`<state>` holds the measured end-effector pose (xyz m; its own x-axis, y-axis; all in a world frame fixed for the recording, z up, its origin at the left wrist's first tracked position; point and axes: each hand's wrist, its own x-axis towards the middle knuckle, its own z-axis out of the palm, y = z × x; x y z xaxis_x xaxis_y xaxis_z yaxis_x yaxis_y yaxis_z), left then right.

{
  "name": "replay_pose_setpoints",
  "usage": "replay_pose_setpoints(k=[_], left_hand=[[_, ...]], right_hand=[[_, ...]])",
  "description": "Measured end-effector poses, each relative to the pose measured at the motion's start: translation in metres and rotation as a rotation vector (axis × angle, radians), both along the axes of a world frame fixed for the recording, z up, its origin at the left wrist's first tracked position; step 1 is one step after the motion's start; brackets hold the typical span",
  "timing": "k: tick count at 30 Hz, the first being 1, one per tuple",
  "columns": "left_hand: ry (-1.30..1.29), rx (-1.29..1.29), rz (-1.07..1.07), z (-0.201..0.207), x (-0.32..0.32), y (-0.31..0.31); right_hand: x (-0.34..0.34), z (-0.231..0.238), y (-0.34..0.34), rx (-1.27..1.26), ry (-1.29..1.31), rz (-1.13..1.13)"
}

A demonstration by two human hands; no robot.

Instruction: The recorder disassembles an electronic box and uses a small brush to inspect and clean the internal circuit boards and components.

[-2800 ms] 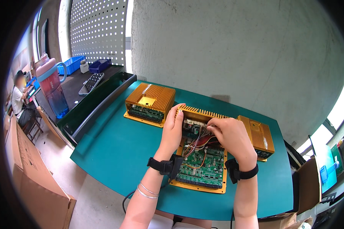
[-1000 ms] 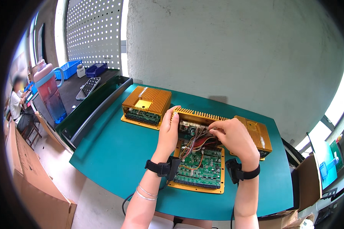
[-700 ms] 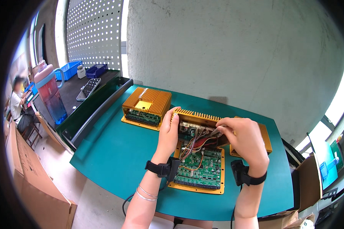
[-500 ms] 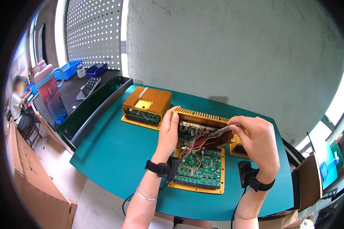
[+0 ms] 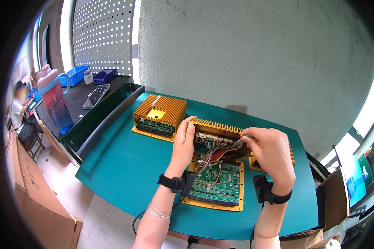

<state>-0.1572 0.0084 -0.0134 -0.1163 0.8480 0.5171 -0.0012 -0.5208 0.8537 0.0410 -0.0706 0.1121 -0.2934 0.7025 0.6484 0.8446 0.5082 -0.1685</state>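
Observation:
My left hand (image 5: 183,146) is closed on the left end of a gold finned metal housing (image 5: 218,125), which stands tilted up with its inside facing me. My right hand (image 5: 272,153) pinches slim metal tweezers (image 5: 239,142), whose tip reaches in beside the white connectors and wires of the housing. Bundled coloured wires (image 5: 212,157) run from there down to a green circuit board (image 5: 216,182). That board lies flat on a gold base plate (image 5: 242,199) in front of the housing. Exactly what the tip touches is too small to make out.
Another gold finned unit (image 5: 160,114) sits at the back left of the green tabletop (image 5: 124,174); a third (image 5: 257,163) is partly behind my right hand. On the dark side bench are a water bottle (image 5: 56,101), a phone (image 5: 96,96) and blue bins (image 5: 75,75). A person (image 5: 20,110) sits far left.
My right hand has shifted a little to the left, with the tweezers still between its fingers. The left hand and the housing stay where they were.

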Motion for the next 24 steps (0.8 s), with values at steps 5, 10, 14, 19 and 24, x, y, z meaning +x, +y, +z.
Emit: replay_pose_setpoints(k=[5, 10, 14, 19, 24], left_hand=[[0.003, 0.007, 0.003, 0.0, -0.002, -0.001], [-0.014, 0.003, -0.025, 0.004, 0.002, -0.001], [-0.002, 0.01, -0.02, 0.003, 0.001, -0.001], [0.002, 0.006, -0.013, 0.0, -0.003, -0.001], [0.011, 0.013, -0.01, 0.005, 0.001, -0.002]], right_hand=[[0.0, -0.014, 0.019, -0.125, -0.097, -0.037], [0.004, -0.018, 0.024, -0.25, -0.029, -0.02], [0.003, -0.018, 0.03, -0.395, 0.061, 0.029], [0.0, -0.014, 0.024, -0.311, -0.002, 0.013], [0.002, 0.004, 0.0, -0.1, -0.013, 0.009]])
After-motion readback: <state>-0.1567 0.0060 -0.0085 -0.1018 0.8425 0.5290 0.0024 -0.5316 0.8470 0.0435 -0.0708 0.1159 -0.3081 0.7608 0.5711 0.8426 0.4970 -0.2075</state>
